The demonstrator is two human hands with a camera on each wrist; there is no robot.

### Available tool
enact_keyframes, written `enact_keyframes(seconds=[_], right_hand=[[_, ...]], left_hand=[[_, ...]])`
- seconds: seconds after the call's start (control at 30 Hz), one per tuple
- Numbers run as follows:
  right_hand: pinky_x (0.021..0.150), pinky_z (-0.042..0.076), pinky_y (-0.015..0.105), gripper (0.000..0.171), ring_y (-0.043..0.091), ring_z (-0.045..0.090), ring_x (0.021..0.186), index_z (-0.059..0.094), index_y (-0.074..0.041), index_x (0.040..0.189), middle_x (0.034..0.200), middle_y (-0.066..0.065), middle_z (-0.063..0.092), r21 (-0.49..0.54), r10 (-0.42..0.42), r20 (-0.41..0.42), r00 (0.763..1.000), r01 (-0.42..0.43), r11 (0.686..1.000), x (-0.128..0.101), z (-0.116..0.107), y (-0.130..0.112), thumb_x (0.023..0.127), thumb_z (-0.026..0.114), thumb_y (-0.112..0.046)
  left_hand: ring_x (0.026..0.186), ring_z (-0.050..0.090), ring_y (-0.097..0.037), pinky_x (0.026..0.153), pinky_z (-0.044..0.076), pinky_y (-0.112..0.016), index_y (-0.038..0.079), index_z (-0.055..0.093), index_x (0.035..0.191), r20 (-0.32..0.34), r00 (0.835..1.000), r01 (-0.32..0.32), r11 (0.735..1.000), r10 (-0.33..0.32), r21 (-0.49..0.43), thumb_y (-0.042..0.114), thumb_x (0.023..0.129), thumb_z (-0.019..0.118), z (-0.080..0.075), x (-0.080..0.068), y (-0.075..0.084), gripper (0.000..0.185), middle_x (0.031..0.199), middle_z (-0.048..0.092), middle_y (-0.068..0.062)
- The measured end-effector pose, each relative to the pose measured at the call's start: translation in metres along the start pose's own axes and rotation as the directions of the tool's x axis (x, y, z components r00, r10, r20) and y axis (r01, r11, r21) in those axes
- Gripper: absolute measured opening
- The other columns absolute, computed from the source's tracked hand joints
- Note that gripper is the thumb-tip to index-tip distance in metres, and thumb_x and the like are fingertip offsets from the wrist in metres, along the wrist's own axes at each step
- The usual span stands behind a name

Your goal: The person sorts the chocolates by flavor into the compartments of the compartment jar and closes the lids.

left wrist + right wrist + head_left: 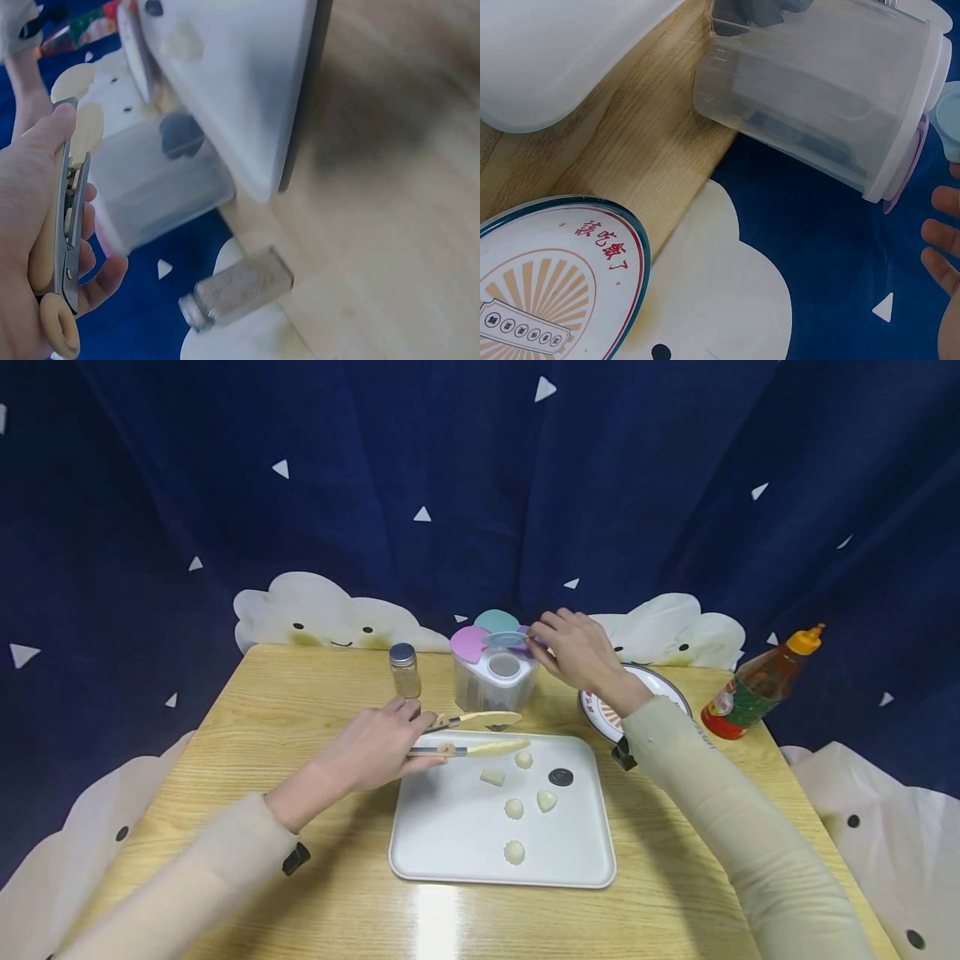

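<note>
Step in hand, as it looks: opening a lid on the seasoning container [495, 675], which stands near the far edge of the bench [225, 760], just beyond the white tray [450, 843]. Right hand [577, 650] reaches over from the right, fingertips pinching the bluish lid flap [508, 639] at the top of the container; pink and teal flaps sit beside it. Wrist slightly bent, forearm angled across the plate [667, 685] near the bench's right edge.

Left hand [378, 747] grasps tongs [472, 735], fingers curled round the handles, tips parted and pointing right over the tray's far edge, holding nothing. Forearm lies low from the near-left corner.

Next move probably calls for lifting the flap clear while the container stays put, then bringing the tongs in. Small dough-like pieces [513, 810] lie on the tray.
</note>
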State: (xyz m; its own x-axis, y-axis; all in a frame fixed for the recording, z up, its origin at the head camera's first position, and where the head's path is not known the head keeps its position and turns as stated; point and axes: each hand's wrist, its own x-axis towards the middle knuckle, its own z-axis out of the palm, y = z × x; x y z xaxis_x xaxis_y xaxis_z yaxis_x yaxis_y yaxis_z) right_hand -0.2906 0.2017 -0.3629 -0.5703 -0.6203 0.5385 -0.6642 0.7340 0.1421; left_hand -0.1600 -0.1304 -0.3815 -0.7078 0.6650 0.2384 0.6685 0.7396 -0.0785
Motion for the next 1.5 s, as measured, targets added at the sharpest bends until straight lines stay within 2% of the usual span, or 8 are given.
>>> enact_keyframes(seconds=[0.13, 0.3, 0.43, 0.73, 1.13, 1.33, 1.5], right_hand=[[0.071, 0.05, 0.042, 0.019, 0.03, 0.061, 0.084, 0.074, -0.012, 0.105, 0.096, 0.007, 0.072, 0.001, -0.002, -0.004, 1.0, 0.002, 1.0, 0.0, 0.0, 0.001, 0.103, 0.064, -0.028], [0.071, 0.051, 0.042, 0.019, 0.031, 0.062, 0.084, 0.074, -0.012, 0.105, 0.095, 0.007, 0.072, -0.002, -0.006, -0.01, 1.0, 0.006, 1.0, -0.001, 0.001, 0.002, 0.103, 0.064, -0.028], [0.072, 0.05, 0.042, 0.018, 0.031, 0.061, 0.083, 0.074, -0.012, 0.105, 0.095, 0.007, 0.072, -0.008, -0.006, -0.01, 1.0, 0.006, 1.0, -0.002, 0.001, 0.003, 0.103, 0.064, -0.027], [0.07, 0.05, 0.042, 0.018, 0.031, 0.061, 0.083, 0.073, -0.012, 0.103, 0.094, 0.007, 0.071, -0.008, -0.012, -0.024, 1.0, 0.011, 1.0, -0.002, 0.0, 0.001, 0.102, 0.064, -0.027], [0.072, 0.051, 0.043, 0.019, 0.031, 0.063, 0.084, 0.073, -0.012, 0.104, 0.096, 0.007, 0.072, -0.002, -0.009, -0.023, 1.0, 0.009, 1.0, 0.0, -0.001, 0.001, 0.103, 0.064, -0.028], [0.071, 0.05, 0.043, 0.018, 0.031, 0.062, 0.084, 0.074, -0.012, 0.105, 0.096, 0.007, 0.072, 0.001, -0.006, -0.02, 1.0, 0.006, 1.0, 0.0, -0.001, 0.001, 0.103, 0.065, -0.027], [0.07, 0.05, 0.042, 0.019, 0.031, 0.062, 0.084, 0.074, -0.012, 0.106, 0.096, 0.007, 0.072, 0.001, -0.007, -0.015, 1.0, 0.007, 1.0, 0.0, 0.0, 0.001, 0.103, 0.064, -0.028]], left_hand=[[0.087, 0.068, -0.023, 0.053, 0.052, -0.032, 0.011, 0.07, 0.122, 0.014, 0.999, -0.034, 0.999, 0.034, 0.009, 0.068, 0.095, 0.064, 0.014, 0.003, 0.009, 0.063, 0.101, 0.068, -0.008], [0.088, 0.067, -0.022, 0.053, 0.05, -0.03, 0.013, 0.069, 0.121, 0.068, 0.997, -0.046, 0.999, 0.047, -0.019, 0.066, 0.096, 0.064, 0.03, 0.01, 0.022, 0.059, 0.103, 0.068, -0.007], [0.092, 0.067, -0.023, 0.056, 0.052, -0.032, 0.015, 0.069, 0.121, 0.109, 0.993, -0.037, 0.998, 0.042, -0.043, 0.066, 0.096, 0.064, 0.037, 0.018, 0.032, 0.057, 0.105, 0.068, -0.007], [0.094, 0.068, -0.024, 0.064, 0.057, -0.038, 0.017, 0.068, 0.123, 0.154, 0.987, -0.038, 0.998, 0.046, -0.055, 0.067, 0.096, 0.063, 0.05, 0.036, 0.048, 0.057, 0.109, 0.07, -0.007], [0.092, 0.068, -0.02, 0.067, 0.056, -0.034, 0.019, 0.07, 0.124, 0.168, 0.982, -0.077, 0.996, 0.082, -0.039, 0.064, 0.097, 0.064, 0.058, 0.05, 0.058, 0.053, 0.106, 0.072, -0.005], [0.092, 0.069, -0.019, 0.063, 0.055, -0.033, 0.02, 0.07, 0.124, 0.161, 0.983, -0.085, 0.996, 0.088, -0.026, 0.063, 0.097, 0.065, 0.057, 0.051, 0.058, 0.051, 0.105, 0.072, -0.005], [0.092, 0.069, -0.021, 0.061, 0.055, -0.035, 0.02, 0.07, 0.124, 0.147, 0.987, -0.061, 0.997, 0.066, -0.039, 0.063, 0.096, 0.066, 0.052, 0.048, 0.053, 0.052, 0.106, 0.071, -0.006]])
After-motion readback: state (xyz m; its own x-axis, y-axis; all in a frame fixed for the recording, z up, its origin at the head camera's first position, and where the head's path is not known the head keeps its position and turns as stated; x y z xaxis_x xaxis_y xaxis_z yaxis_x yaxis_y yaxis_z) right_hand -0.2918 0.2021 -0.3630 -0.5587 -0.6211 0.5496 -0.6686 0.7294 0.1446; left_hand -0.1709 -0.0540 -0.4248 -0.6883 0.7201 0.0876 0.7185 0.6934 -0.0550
